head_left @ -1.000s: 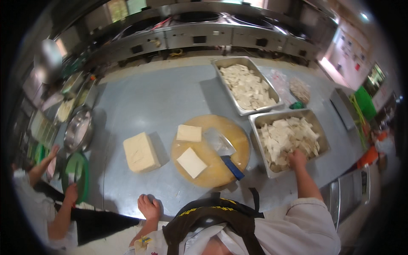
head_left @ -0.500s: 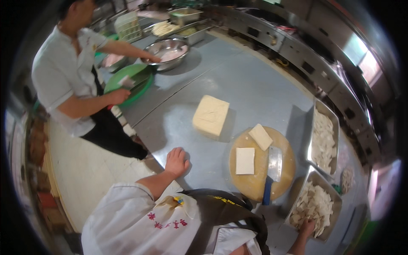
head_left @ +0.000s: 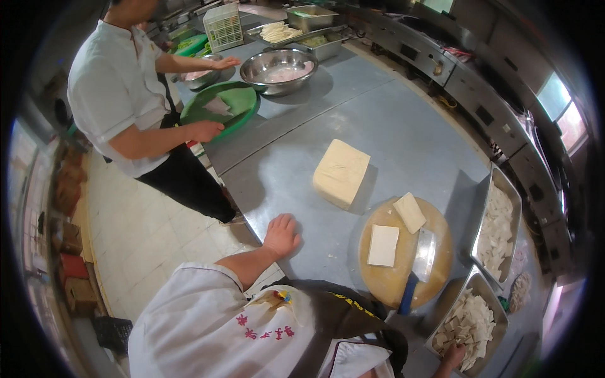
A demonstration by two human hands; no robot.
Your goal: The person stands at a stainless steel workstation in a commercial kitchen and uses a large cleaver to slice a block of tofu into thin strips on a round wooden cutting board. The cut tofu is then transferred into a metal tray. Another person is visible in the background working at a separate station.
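Note:
My left hand (head_left: pixel 283 236) lies flat on the grey metal table (head_left: pixel 315 252) near its edge, holding nothing. At the lower right, my right hand (head_left: pixel 454 354) reaches into the near steel tray (head_left: pixel 435 327), touching a heap of small white tofu pieces (head_left: pixel 472 318); its fingertips are hidden among them. Between my hands is a round cutting board (head_left: pixel 378 286) with two tofu slabs, one flat near its left side (head_left: pixel 383 246) and one at its far edge (head_left: pixel 409 213). A cleaver (head_left: pixel 425 255) with a blue handle lies beside them. Beyond the board stands a large pale tofu block (head_left: pixel 342 172).
A second steel tray (head_left: pixel 482 217) of white pieces adjoins the near one. At the far left, a co-worker (head_left: pixel 110 94) stands by a green basin (head_left: pixel 252 107) and a steel bowl (head_left: pixel 277 66) with pale pink contents. Stoves (head_left: pixel 469 101) line the far right.
The camera view has shifted, so everything appears farther right. The co-worker's far hand has left the steel bowl and is stretched out beside it. My hands keep nearly the same places.

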